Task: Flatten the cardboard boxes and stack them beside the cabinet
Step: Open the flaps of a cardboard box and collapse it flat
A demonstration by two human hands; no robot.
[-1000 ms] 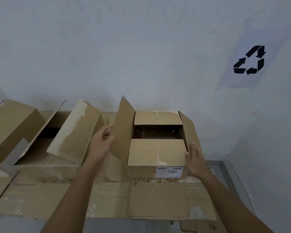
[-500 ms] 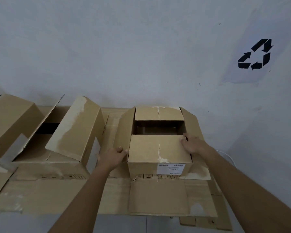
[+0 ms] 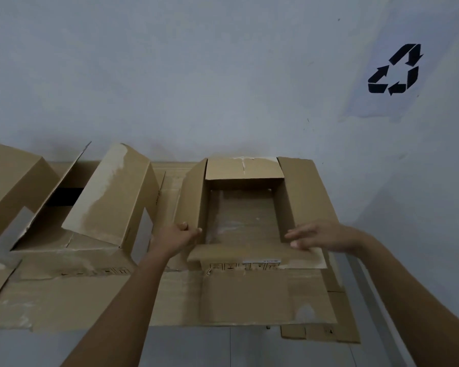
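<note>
An open brown cardboard box point(image 3: 302, 197) stands against the wall, all its top flaps folded outward, its inside bare. My left hand point(image 3: 176, 238) grips the near end of the box's left flap, fingers curled over its edge. My right hand point(image 3: 319, 234) rests with spread fingers on the near flap at the box's right front corner. A white label point(image 3: 261, 260) shows on the box's front. Under the box lie flattened cardboard sheets point(image 3: 117, 298).
Two more open boxes point(image 3: 112, 197) lean at the left on the cardboard sheets, flaps up. A white wall behind carries a black recycling symbol point(image 3: 395, 70). A grey surface edge point(image 3: 366, 284) shows at the right. More flat cardboard point(image 3: 321, 335) pokes out below.
The near top flap, which lay over the opening, is now folded outward and down. Both hands moved toward me to the box's front corners. The view came closer.
</note>
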